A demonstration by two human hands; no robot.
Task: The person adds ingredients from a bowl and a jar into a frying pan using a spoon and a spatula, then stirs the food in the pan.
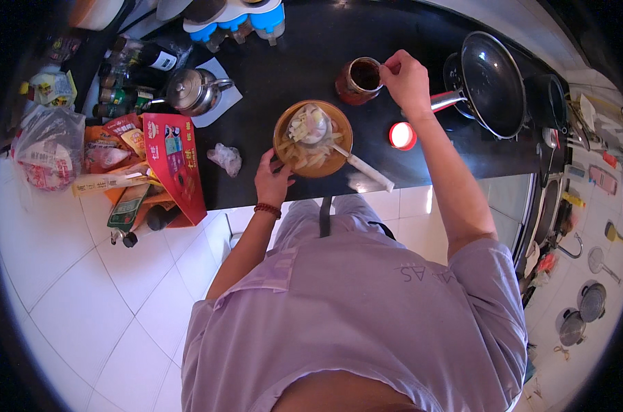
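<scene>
A brown bowl (347, 147) holds pale sliced food (306, 155), and a metal ladle (317, 135) with chopped pale pieces in it rests inside. The ladle's light handle sticks out over the counter's front edge. My left hand (273, 180) grips the bowl's lower left side, with a beaded bracelet on the wrist. Behind the bowl, to its right, stands an uncapped glass jar (348, 88) of dark red-brown contents. My right hand (408, 82) is at the jar's right rim, fingertips pinched together; whether they hold something is hidden. A red lid (403, 136) with a white inside lies nearer me.
A wok (497, 87) stands on the right, its handle pointing towards my right forearm. On the left are a metal teapot (185, 92), a knotted plastic bag (225, 159), a red box of packets (180, 170) and several bottles (121, 98). A blue-lidded seasoning rack (234, 23) stands at the back.
</scene>
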